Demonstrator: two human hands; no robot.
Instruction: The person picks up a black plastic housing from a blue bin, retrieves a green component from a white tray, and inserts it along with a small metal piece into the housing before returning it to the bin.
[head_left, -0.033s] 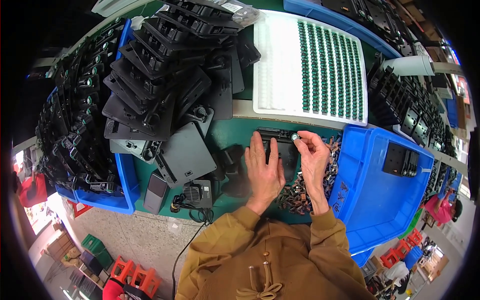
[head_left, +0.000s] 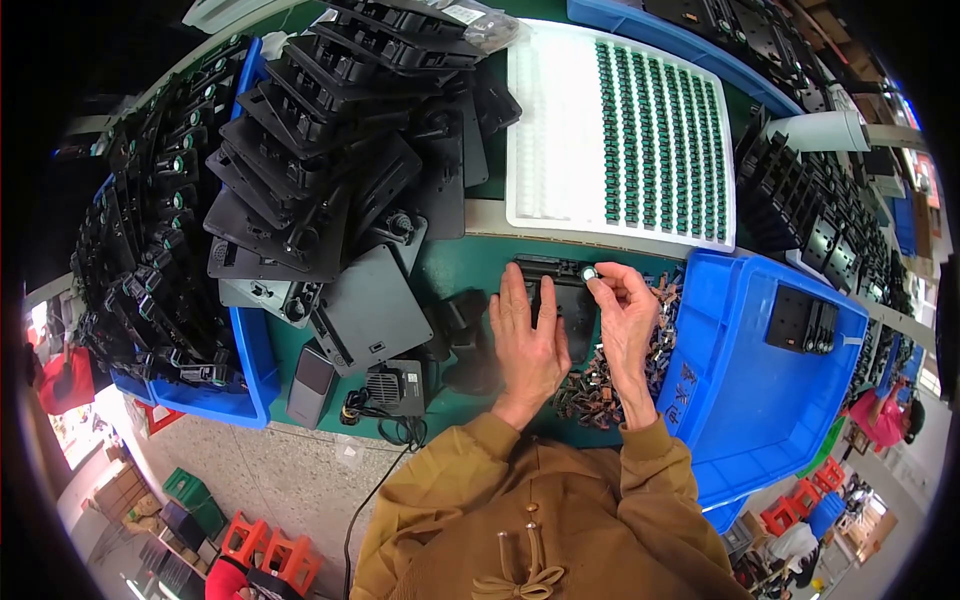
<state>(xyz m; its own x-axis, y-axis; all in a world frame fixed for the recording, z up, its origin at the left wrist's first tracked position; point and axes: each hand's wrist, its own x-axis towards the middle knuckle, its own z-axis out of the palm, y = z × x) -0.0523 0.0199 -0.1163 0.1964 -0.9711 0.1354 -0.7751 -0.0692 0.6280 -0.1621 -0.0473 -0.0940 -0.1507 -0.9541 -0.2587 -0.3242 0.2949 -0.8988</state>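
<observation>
On the green tabletop in front of me lies a black plastic housing, partly covered by my hands. My left hand rests on it with fingers stretched and spread, holding it down from above. At the housing's upper right corner, the thumb and forefinger of my right hand are closed on a small round silvery part with a greenish rim. Whether that part is seated in the housing I cannot tell. Small brown and dark pieces lie in a loose heap under and beside my right wrist.
A white tray with rows of small green parts stands beyond my hands. Black housings are piled to the left, near a grey-black panel, a phone-like device and a corded adapter. A blue bin stands right.
</observation>
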